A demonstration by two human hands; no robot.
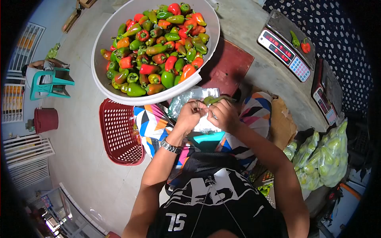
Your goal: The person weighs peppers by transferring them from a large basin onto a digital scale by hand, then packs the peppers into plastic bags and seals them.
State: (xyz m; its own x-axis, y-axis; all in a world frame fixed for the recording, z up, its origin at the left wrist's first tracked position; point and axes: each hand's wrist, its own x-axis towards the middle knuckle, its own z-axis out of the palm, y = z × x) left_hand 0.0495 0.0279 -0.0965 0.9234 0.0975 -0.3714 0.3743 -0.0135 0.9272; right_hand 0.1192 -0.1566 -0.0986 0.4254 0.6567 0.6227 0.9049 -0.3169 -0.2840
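The concrete desk (260, 73) runs along your right side, carrying the nearer scale (283, 55). The white tub (210, 29), heaped with red, orange and green peppers (151, 51), stands straight ahead of you, its near rim just beyond your hands. The red basket (115, 133) is on the floor to your left, well apart from your fingers.

Over your lap lies the clear plastic (186, 96), spread under and around both hands; it is glossy and crumpled, with bright glare toward your body and a greenish tint at its far left.

Your left hand (191, 114) and right hand (223, 115) face each other above it, thumbs and fingers curled inward, fingertips nearly meeting. Each grip looks like a pinch near the plastic, but you cannot tell from here whether either is closed on it, since the fingers hide the contact.

Smallest is the green piece (211, 99), perhaps a pepper. It lies just past your fingertips, on the tub side, its long axis running crosswise from left to right. Your right hand is nearer, overlapping its right end in this view. It looks olive green, smooth and slightly curved; whether it sits inside the plastic is unclear.
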